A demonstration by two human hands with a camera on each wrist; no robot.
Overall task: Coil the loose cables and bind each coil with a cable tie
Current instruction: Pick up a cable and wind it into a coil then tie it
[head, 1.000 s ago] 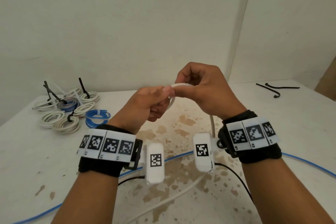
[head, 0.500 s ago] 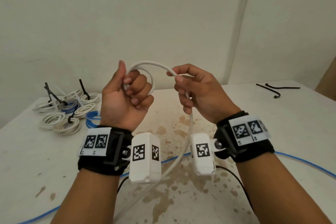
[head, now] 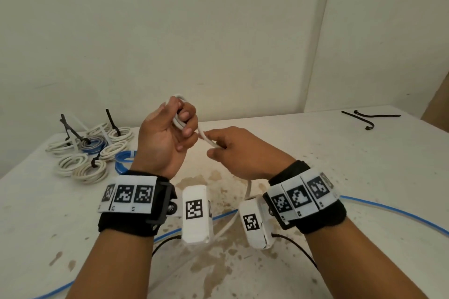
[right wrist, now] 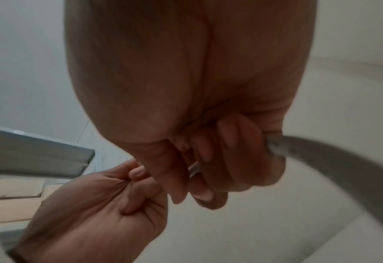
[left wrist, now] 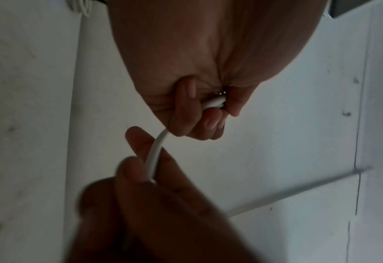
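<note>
both hands gripping white cable

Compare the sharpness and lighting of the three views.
Head view: bright, sharp, edges bowed by the wide lens. Left wrist view: dim; the thin white cable is sharp, the right hand blurred. Right wrist view: soft throughout, cable smeared into a grey streak.

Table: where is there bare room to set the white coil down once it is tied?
Free: the right side of the table, between the black ties and the blue cable; also the near-left corner. Crowded: far left, where the finished coils lie, and the middle under both hands.
</note>
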